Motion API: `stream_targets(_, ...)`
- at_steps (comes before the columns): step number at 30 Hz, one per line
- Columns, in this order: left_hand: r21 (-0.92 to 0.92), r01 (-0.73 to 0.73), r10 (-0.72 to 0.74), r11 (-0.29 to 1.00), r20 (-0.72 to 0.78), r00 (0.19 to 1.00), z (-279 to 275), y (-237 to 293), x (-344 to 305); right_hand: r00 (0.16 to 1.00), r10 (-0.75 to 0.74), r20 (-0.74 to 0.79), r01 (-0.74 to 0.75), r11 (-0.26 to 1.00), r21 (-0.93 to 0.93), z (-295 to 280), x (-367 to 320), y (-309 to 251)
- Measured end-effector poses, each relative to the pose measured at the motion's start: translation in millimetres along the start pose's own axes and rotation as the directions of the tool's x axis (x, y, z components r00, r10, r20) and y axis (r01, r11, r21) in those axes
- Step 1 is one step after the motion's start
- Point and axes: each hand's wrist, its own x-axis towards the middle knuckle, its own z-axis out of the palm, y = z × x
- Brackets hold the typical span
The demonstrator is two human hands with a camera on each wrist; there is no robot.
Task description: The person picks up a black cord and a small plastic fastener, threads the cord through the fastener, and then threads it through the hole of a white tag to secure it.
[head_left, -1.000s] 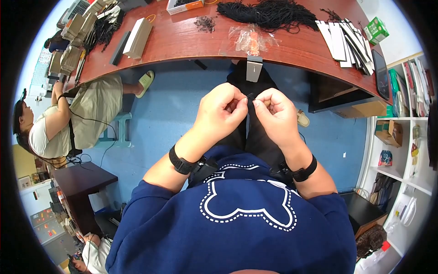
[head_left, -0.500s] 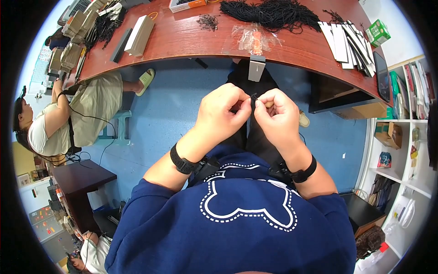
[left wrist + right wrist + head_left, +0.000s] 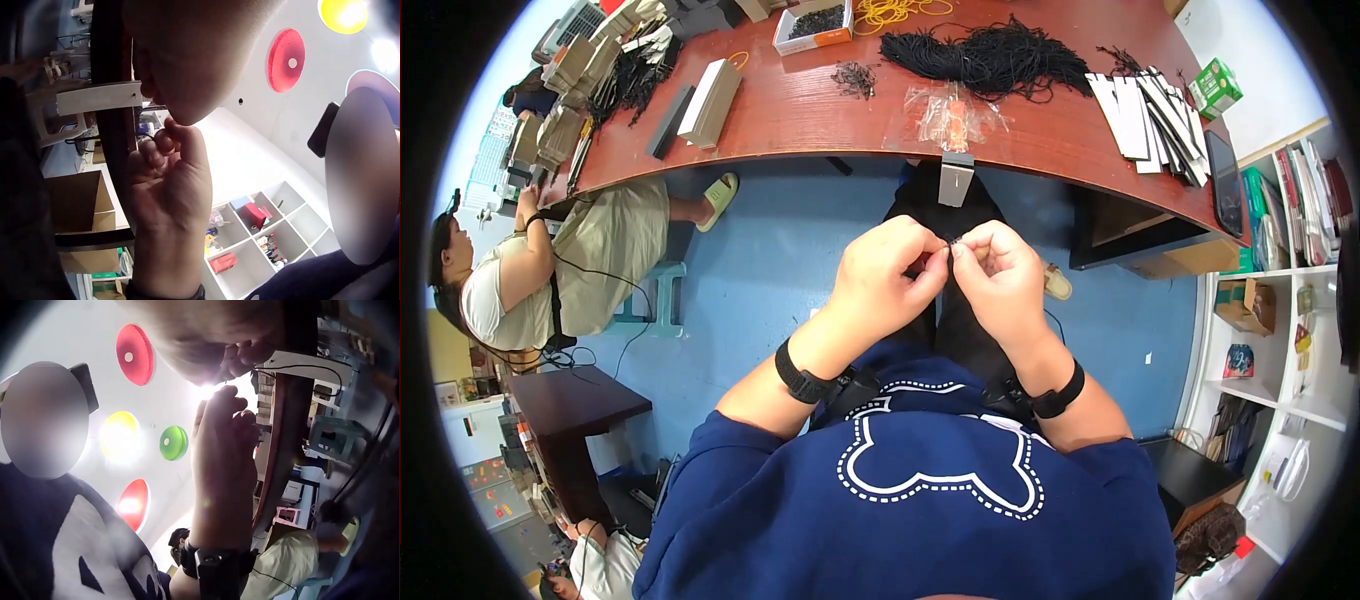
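In the head view, my left hand point(image 3: 888, 268) and right hand point(image 3: 1002, 278) meet in front of the lap. Both pinch a thin black cord point(image 3: 951, 245) between thumb and index finger, fingertips almost together. Most of the cord is hidden by the fingers; a loop of black cord point(image 3: 307, 367) trails from the hands in the right wrist view. Beyond the hands, a stack of light grey cards point(image 3: 956, 184) juts over the desk edge. A clear plastic bag point(image 3: 930, 118) with an orange-red print lies behind it.
The red-brown desk point(image 3: 800, 120) holds a bundle of black cords point(image 3: 990, 58), white strips point(image 3: 1135, 115), an open box point(image 3: 815, 38) of small black pieces and another card stack point(image 3: 712, 103). A seated person point(image 3: 505, 280) works at left; shelves point(image 3: 1270, 385) stand at right.
The hands stay together, and the black ends that stuck up between the fingertips now show less. Desk and hands sit lower in the head view.
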Motion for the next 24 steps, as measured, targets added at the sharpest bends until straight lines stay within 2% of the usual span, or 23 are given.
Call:
stream_targets(2, 0.01, 0.006, -0.007, 1.0, 0.013, 1.0, 0, 0, 0, 0.998, 0.044, 0.041, -0.041, 0.998, -0.056, -4, 1, -2)
stream_targets(4, 0.002, -0.033, 0.033, 0.999, 0.041, 0.999, -1, -1, -1, 0.983, 0.144, 0.112, -0.157, 0.981, 0.113, -4, 1, -9)
stream_targets(8, -0.062, 0.045, -0.035, 0.997, 0.161, 0.986, -8, 2, 0, 0.981, 0.132, 0.14, -0.154, 0.975, 0.16, -12, 0, -2)
stream_targets(10, -0.362, 0.356, -0.304, 0.861, 0.194, 0.933, -6, 0, -1, 0.981, 0.132, 0.143, -0.157, 0.972, 0.174, -11, 0, -3)
stream_targets(12, -0.39, 0.403, -0.335, 0.828, 0.233, 0.913, 1, -6, -5, 0.98, 0.133, 0.151, -0.153, 0.98, 0.13, -12, -1, -1)
stream_targets(14, -0.342, 0.37, -0.31, 0.864, 0.218, 0.925, 2, -6, -3, 0.986, 0.081, 0.149, -0.09, 0.995, 0.05, -13, -1, 6)
stream_targets(16, -0.164, 0.2, -0.178, 0.966, 0.143, 0.974, -1, -2, 2, 0.99, 0.066, 0.126, -0.063, 0.998, -0.028, -13, 1, 7)
stream_targets(18, -0.163, 0.132, -0.112, 0.978, 0.129, 0.985, 0, -3, 4, 0.991, 0.058, 0.122, -0.055, 0.998, -0.026, -13, 2, 3)
stream_targets(20, -0.244, 0.277, -0.228, 0.929, 0.21, 0.951, 2, -10, 2, 0.987, 0.082, 0.136, -0.087, 0.996, 0.035, -16, 2, 7)
stream_targets(22, -0.238, 0.297, -0.247, 0.925, 0.219, 0.944, 1, -9, 3, 0.986, 0.088, 0.139, -0.095, 0.994, 0.045, -17, 2, 3)
stream_targets(24, -0.479, 0.445, -0.392, 0.757, 0.212, 0.895, 7, -2, 2, 0.988, 0.075, 0.138, -0.086, 0.993, 0.075, -17, 3, 4)
